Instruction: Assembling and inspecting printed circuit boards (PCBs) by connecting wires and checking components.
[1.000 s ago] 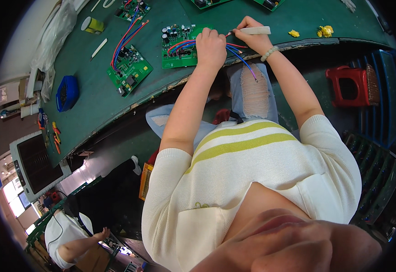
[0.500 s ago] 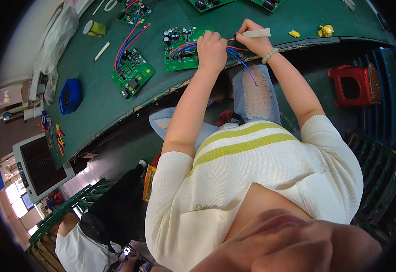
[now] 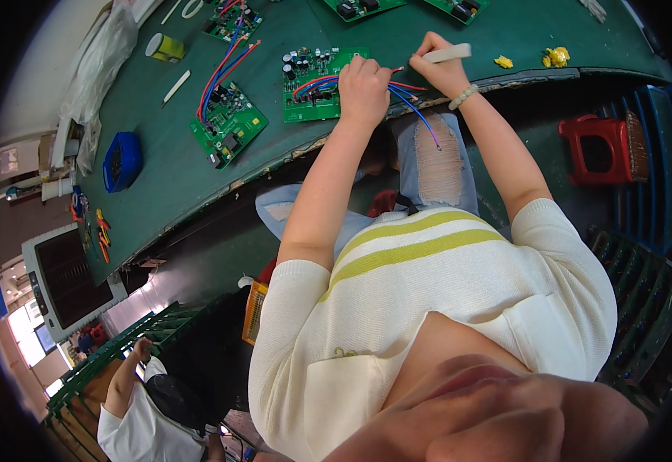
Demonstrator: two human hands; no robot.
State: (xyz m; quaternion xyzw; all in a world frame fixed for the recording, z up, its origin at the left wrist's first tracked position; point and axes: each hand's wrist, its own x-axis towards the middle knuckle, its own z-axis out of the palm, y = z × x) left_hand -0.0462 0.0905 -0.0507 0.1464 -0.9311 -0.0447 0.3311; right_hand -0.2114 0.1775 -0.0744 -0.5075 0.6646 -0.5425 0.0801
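Note:
A green circuit board (image 3: 297, 113) with capacitors lies near the table's front edge, red and blue wires running rightward from it. My left hand (image 3: 364, 91) is closed around the wire bundle (image 3: 326, 83) at the board's right side. Several wire ends fan out beyond my fingers, and a purple wire (image 3: 427, 123) hangs past the table edge. My right hand (image 3: 437, 71) grips a white pen-shaped tool (image 3: 450, 52), its tip hidden by my fingers. That hand is just right of the fanned wire ends.
A second wired board (image 3: 232, 127) lies to the left, with more boards (image 3: 363, 8) along the back. Around them are a yellow jar (image 3: 165, 48), a blue bin (image 3: 122, 162), pliers (image 3: 103, 235) and yellow lumps (image 3: 556, 57). A red stool (image 3: 598, 150) stands right; a person (image 3: 151, 408) sits lower left.
My right hand has drawn slightly back to the right, away from the wire ends, and the white tool has tilted. My left hand keeps its hold. The other person's arm has risen.

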